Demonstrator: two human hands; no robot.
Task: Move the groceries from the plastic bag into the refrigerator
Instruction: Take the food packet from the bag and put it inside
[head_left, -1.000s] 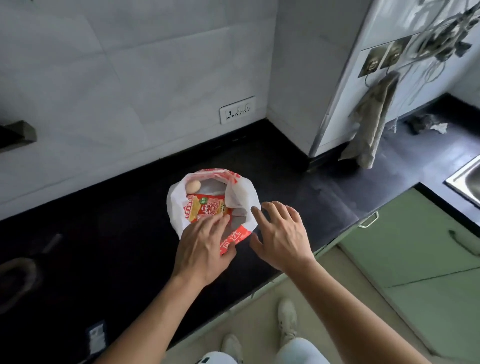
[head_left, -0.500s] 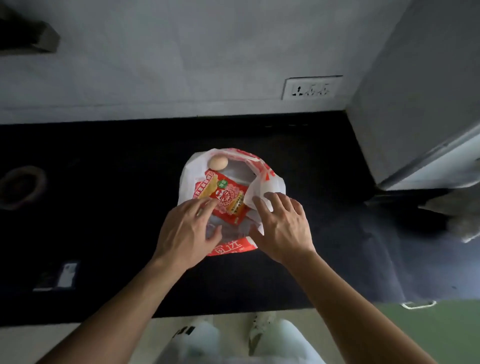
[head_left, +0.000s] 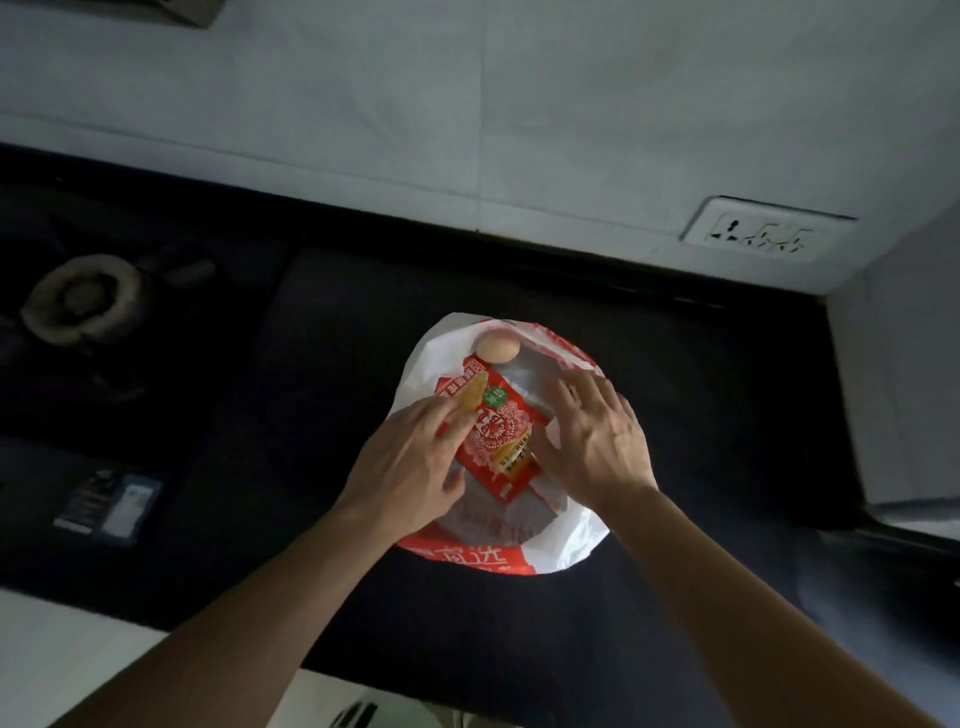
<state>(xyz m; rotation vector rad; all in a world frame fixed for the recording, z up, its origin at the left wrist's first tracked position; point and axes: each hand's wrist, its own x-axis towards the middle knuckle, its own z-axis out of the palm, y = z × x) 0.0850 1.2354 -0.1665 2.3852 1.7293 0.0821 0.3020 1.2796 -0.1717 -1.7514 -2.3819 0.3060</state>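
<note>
Both hands now sit deeper in the plastic bag (head_left: 576, 540) on the counter (head_left: 311, 364) than a moment ago. The left hand (head_left: 410, 462) and right hand (head_left: 597, 436) flank the red packet (head_left: 498, 431), fingers straight, gripping nothing. The first pick looks underway; next, close on the packet, sparing the egg (head_left: 497, 347).

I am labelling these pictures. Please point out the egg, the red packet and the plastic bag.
egg (head_left: 497, 347): head view, middle of its shell.
red packet (head_left: 501, 434): head view, centre of its printed front.
plastic bag (head_left: 574, 540): head view, white wall at lower right.
</note>
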